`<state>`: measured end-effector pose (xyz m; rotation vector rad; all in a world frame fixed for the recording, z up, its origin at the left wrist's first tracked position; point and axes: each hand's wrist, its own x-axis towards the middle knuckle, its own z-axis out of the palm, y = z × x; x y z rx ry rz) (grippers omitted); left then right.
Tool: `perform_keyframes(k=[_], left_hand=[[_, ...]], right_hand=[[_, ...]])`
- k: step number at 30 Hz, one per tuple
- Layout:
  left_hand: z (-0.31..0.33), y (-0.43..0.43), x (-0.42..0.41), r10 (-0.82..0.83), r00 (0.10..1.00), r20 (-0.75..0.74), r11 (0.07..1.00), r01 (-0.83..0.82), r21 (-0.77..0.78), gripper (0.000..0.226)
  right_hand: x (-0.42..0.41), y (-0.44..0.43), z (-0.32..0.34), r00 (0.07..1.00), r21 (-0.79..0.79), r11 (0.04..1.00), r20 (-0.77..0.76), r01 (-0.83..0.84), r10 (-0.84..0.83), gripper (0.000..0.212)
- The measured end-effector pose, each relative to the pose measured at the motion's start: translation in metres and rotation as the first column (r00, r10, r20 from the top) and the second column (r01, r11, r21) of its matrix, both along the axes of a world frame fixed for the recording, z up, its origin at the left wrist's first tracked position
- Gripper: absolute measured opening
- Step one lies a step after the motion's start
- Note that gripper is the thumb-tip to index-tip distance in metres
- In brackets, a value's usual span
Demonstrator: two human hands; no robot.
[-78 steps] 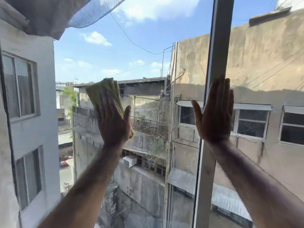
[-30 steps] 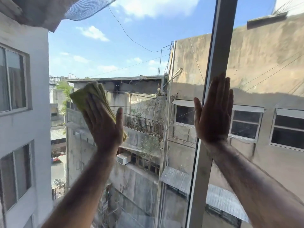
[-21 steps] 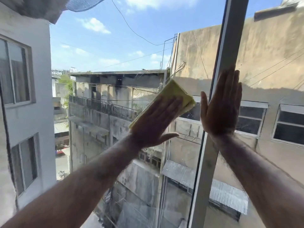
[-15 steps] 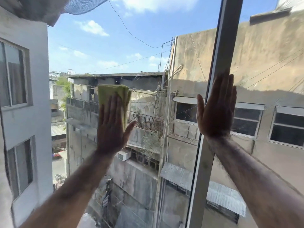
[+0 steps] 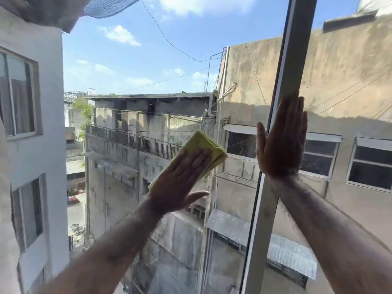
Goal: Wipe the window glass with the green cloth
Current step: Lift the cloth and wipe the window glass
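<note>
A folded yellow-green cloth (image 5: pixel 204 145) is pressed flat against the window glass (image 5: pixel 148 66) by my left hand (image 5: pixel 182 177), whose fingers point up and to the right over it. The cloth's upper corner sticks out past my fingertips, close to the frame. My right hand (image 5: pixel 281 141) lies flat and spread on the grey window frame (image 5: pixel 290 60) and the glass beside it, holding nothing.
The vertical frame bar splits the window into a wide left pane and a right pane (image 5: pixel 350 81). Through the glass I see concrete buildings, overhead wires and sky. A white wall (image 5: pixel 31 155) with windows stands at the left.
My left hand has swept the cloth rightward and a little down across the left pane, tilting toward the frame. My right hand has stayed flat on the frame.
</note>
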<state>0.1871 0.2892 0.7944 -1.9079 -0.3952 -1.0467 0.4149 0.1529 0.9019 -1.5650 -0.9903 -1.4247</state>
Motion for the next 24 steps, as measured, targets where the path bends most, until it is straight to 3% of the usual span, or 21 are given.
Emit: perform_keyframes(k=[2, 4, 6, 7, 8, 10, 13, 15, 17, 19, 21, 24], left_hand=[[0.000, 0.013, -0.031, 0.084, 0.949, 0.305, 0.985, -0.033, -0.168, 0.086], [0.026, 0.019, -0.043, 0.211, 0.797, 0.566, 0.929, 0.016, -0.370, 0.091], [0.069, 0.014, -0.034, 0.245, 0.681, 0.690, 0.899, 0.108, -0.425, 0.094], [0.089, 0.010, -0.024, 0.233, 0.665, 0.709, 0.903, 0.122, -0.412, 0.093], [0.104, 0.004, -0.012, 0.217, 0.684, 0.697, 0.915, 0.107, -0.389, 0.092], [0.113, -0.010, 0.019, 0.140, 0.811, 0.568, 0.953, 0.046, -0.300, 0.092], [0.072, -0.026, 0.059, -0.028, 0.989, 0.146, 0.997, 0.038, -0.070, 0.090], [0.031, -0.025, 0.054, -0.017, 0.995, -0.095, 1.000, 0.018, 0.011, 0.089], [-0.001, -0.013, 0.026, 0.016, 0.990, -0.142, 0.999, -0.009, 0.051, 0.087], [-0.017, 0.004, -0.009, 0.022, 1.000, 0.005, 1.000, -0.022, -0.010, 0.085], [-0.007, 0.018, -0.038, 0.107, 0.945, 0.309, 0.980, -0.048, -0.193, 0.087], [0.057, 0.021, -0.046, 0.271, 0.688, 0.673, 0.883, 0.100, -0.458, 0.094]], right_hand=[[0.001, 0.001, 0.000, 1.000, -0.002, 1.000, -0.001, -0.003, 0.003, 0.074], [0.000, 0.000, 0.000, 1.000, -0.004, 1.000, -0.001, -0.004, 0.004, 0.076], [0.000, 0.000, 0.000, 1.000, 0.000, 1.000, 0.002, -0.025, 0.025, 0.080], [0.000, -0.001, 0.000, 0.999, 0.000, 0.999, 0.007, -0.036, 0.036, 0.084], [0.000, -0.001, 0.000, 0.999, -0.004, 0.999, 0.013, -0.041, 0.041, 0.087], [0.001, -0.002, 0.001, 0.999, -0.014, 0.999, 0.019, -0.038, 0.039, 0.091], [-0.001, -0.003, 0.001, 1.000, -0.016, 1.000, 0.016, -0.026, 0.027, 0.092], [-0.001, -0.003, 0.000, 1.000, -0.016, 1.000, 0.008, -0.015, 0.015, 0.092], [0.000, -0.003, 0.001, 1.000, -0.016, 0.999, 0.007, -0.028, 0.029, 0.092], [0.000, -0.003, 0.001, 0.999, -0.017, 0.999, 0.010, -0.048, 0.049, 0.092], [0.000, -0.003, 0.001, 0.998, -0.018, 0.998, 0.008, -0.054, 0.055, 0.093], [0.000, -0.002, 0.000, 0.998, -0.013, 0.998, 0.010, -0.055, 0.055, 0.093]])
